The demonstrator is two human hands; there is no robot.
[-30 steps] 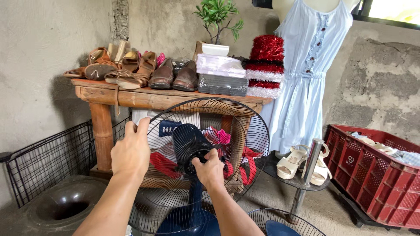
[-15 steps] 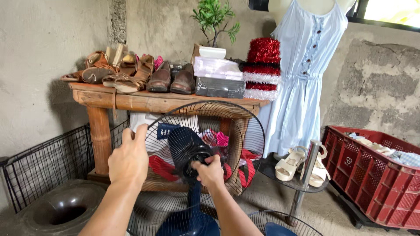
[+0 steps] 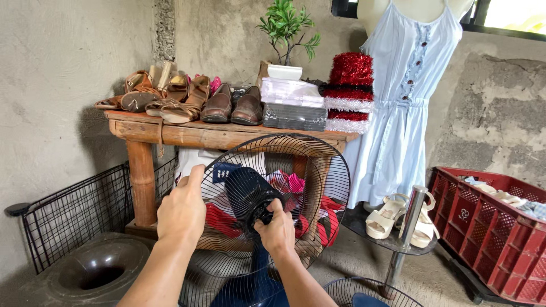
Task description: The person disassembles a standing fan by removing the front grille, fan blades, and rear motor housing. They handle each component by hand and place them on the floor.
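Note:
A dark blue standing fan faces away from me, its round black wire guard [image 3: 318,165] upright in front of a wooden table. My left hand [image 3: 183,209] grips the left rim of the guard. My right hand [image 3: 277,228] is closed on the rear of the dark motor housing [image 3: 247,193] at the guard's middle. The fan's blue stem [image 3: 259,278] runs down between my forearms.
The wooden table [image 3: 227,133] holds shoes [image 3: 233,105], a potted plant [image 3: 287,40] and a red tinsel hat [image 3: 350,91]. A black wire rack [image 3: 74,210] and dark basin [image 3: 96,273] sit left. A blue dress [image 3: 398,102] on a mannequin, white sandals [image 3: 392,219] and a red crate [image 3: 495,239] stand right.
The view has shifted slightly lower and closer. My right hand has turned a little on the motor housing. My left hand keeps its hold on the guard's rim.

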